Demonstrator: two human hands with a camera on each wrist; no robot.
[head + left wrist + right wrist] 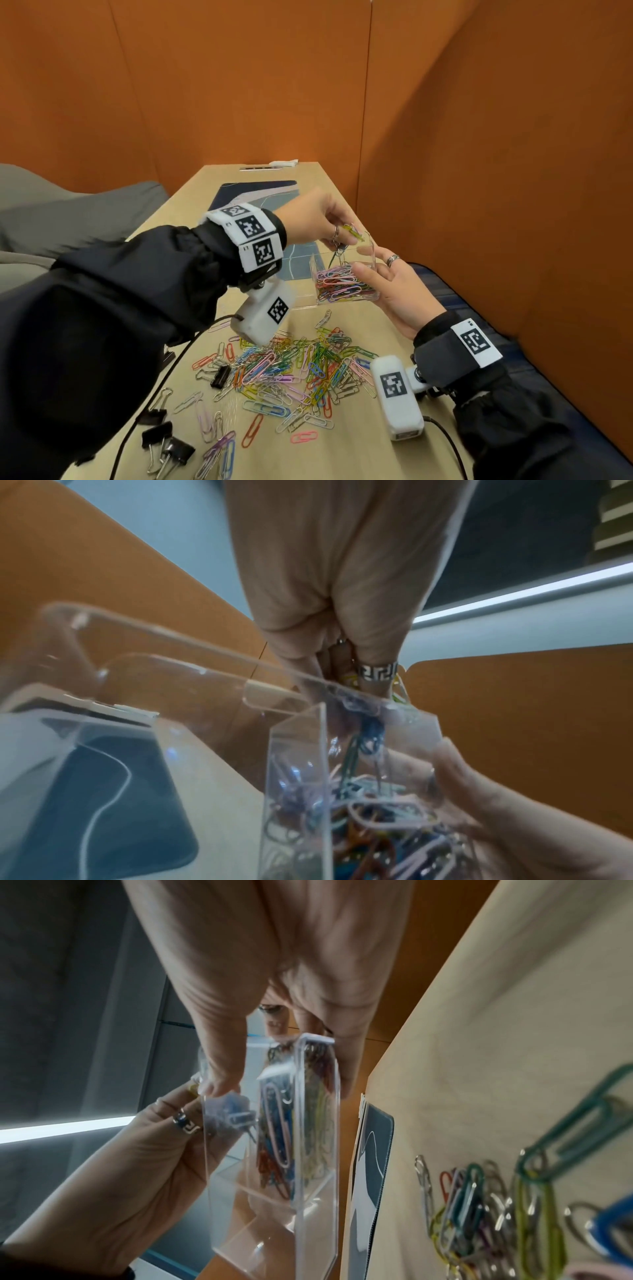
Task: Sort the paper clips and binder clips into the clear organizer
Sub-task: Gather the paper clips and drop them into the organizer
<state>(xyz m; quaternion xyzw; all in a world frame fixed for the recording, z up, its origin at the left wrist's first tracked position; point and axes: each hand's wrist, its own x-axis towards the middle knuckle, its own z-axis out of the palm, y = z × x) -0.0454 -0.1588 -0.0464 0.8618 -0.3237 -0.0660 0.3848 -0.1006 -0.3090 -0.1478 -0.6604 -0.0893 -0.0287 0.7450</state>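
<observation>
A clear organizer (313, 274) stands on the table, one compartment holding several coloured paper clips (339, 285). My left hand (342, 236) hovers over its open top and pinches a small bunch of paper clips (352, 232) that dangle into the compartment. In the left wrist view that bunch (367, 731) hangs below the ringed fingers (377, 672). My right hand (383, 274) grips the organizer's right side, thumb on the near wall, fingers behind. The right wrist view shows the thumb (219, 1080) on the organizer's clear wall (315, 1164). A big pile of loose paper clips (298, 363) lies nearer me.
Black binder clips lie at the pile's left (221, 375) and at the near left (168, 442). A dark patterned mat (260, 195) lies beyond the organizer. Orange partition walls (479, 171) close in the back and right. Cables (164, 383) run across the tabletop.
</observation>
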